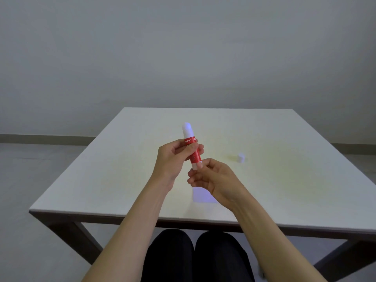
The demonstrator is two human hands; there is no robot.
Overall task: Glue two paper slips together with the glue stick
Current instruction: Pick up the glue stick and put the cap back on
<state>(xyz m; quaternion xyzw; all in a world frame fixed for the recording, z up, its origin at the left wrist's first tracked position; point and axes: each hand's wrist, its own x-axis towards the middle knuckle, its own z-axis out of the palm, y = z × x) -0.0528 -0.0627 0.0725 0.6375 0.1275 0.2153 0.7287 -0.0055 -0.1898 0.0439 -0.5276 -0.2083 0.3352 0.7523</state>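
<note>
table [264, 180]: holds all | paper slip [200, 197]: near edge, thin, floppy (lift by a corner) | glue stick [192, 147]: raised, light, rigid, uncapped | left hand [173, 157]: closed around barrel | right hand [213, 178]: pinching its base knob | cap [241, 157]: right, apart

Around the white cap [241, 157], the tabletop [284, 180] lies bare on every side, and only a paper slip [201, 196] lies nearer the front edge, left of it.

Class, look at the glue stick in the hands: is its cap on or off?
Off. The glue stick shows a bare white tip, and the cap stands apart on the table.
</note>
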